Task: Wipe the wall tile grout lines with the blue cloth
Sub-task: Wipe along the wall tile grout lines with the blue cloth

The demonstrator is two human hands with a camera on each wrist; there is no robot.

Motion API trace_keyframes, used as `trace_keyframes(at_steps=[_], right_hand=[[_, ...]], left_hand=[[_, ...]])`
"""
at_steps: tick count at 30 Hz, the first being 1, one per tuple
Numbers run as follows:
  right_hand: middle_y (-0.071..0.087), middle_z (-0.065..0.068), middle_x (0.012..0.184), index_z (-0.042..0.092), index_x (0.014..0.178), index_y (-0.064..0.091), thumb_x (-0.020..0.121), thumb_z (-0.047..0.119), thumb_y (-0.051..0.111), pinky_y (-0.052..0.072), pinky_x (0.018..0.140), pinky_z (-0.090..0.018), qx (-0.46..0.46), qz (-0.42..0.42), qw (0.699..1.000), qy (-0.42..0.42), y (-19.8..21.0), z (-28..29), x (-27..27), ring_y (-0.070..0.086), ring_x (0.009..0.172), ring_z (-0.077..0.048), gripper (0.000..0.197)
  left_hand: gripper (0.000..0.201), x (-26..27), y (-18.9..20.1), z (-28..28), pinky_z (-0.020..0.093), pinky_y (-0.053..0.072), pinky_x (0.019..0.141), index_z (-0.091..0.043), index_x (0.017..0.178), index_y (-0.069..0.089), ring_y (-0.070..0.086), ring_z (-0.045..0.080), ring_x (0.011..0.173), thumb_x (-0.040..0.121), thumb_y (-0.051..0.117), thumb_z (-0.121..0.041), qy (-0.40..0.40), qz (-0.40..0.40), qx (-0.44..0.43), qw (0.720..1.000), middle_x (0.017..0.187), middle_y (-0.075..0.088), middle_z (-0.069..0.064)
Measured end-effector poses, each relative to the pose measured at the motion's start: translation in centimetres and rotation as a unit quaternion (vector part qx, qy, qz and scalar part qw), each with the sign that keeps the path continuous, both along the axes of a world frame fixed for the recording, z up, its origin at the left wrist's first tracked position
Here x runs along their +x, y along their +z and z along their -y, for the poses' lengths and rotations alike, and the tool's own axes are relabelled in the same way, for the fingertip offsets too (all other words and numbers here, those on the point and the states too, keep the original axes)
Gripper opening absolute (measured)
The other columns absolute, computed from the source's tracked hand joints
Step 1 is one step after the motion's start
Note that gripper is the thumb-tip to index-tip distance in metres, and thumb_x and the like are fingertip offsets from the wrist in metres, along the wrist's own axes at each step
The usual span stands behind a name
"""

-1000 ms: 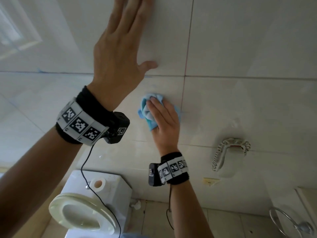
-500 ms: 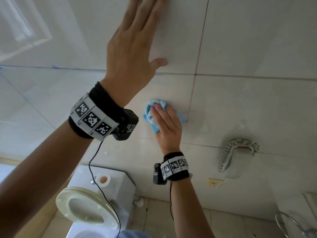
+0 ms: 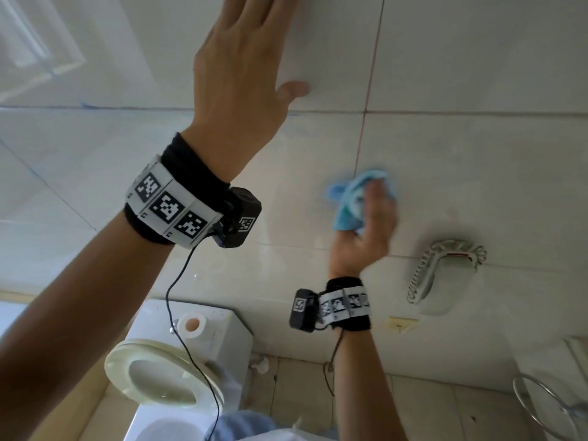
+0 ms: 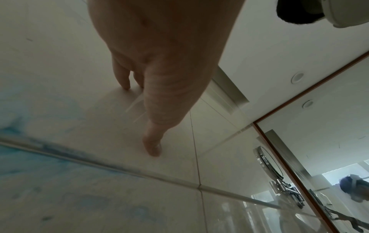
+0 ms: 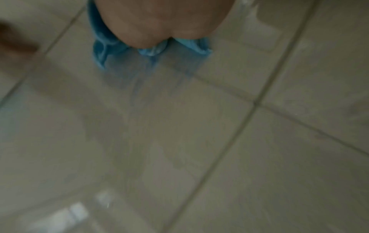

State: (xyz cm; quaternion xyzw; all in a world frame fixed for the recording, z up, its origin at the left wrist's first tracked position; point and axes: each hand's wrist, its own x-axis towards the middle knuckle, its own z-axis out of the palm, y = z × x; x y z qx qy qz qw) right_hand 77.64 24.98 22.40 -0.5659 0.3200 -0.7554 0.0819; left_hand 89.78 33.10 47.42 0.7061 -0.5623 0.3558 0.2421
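My left hand lies flat on the pale wall tile above the horizontal grout line, fingers straight and thumb spread; the left wrist view shows the left hand with its fingertips on the tile. Lower down, my right hand grips the bunched blue cloth against the wall, blurred by motion. The cloth sits over the lower end of the reddish vertical grout line. In the right wrist view the blue cloth pokes out under my right hand. Blue smears mark the horizontal grout line.
A toilet with its tank stands below left. A white wall phone hangs right of the cloth, and a metal ring holder sits at lower right. A framed mirror is further right.
My right hand has slid the cloth to the right, from left of the vertical grout line onto it. The left hand stays flat on the upper tile.
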Motion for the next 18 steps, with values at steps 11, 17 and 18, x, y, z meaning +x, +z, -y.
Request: trace_keyframes(at_steps=[11,17,18], right_hand=[[0.069,-0.017,0.130,-0.005,0.126,0.068,0.093,0.003,0.077,0.055,0.102,-0.044,-0.049,0.035,0.995,-0.081,-2.7,3.7,-4.4,0.064,0.124,-0.030,0.035],[0.065,-0.025,0.132,-0.014,0.126,0.064,0.098,0.009,0.072,0.056,0.101,-0.051,0.017,0.118,0.991,-0.053,-5.0,2.6,-2.7,0.065,0.121,-0.042,0.037],[0.066,-0.021,0.132,-0.011,0.125,0.066,0.097,0.011,0.074,0.055,0.105,-0.045,0.016,0.100,0.994,-0.029,-5.4,1.4,-1.6,0.064,0.121,-0.040,0.037]], left_hand=[[0.062,-0.1,-1.1,0.1,0.044,0.037,0.107,-0.011,0.140,0.052,0.052,0.035,0.131,0.101,0.052,-0.060,0.062,-0.026,0.033,0.997,0.141,0.058,0.012],[0.061,-0.4,-2.0,0.6,0.040,0.034,0.106,-0.010,0.138,0.053,0.051,0.034,0.130,0.105,0.046,-0.060,0.042,-0.028,0.031,0.998,0.138,0.059,0.013],[0.062,-0.5,-2.5,0.8,0.040,0.033,0.107,-0.009,0.140,0.052,0.051,0.034,0.131,0.105,0.045,-0.060,0.032,-0.033,0.027,0.999,0.140,0.058,0.013]])
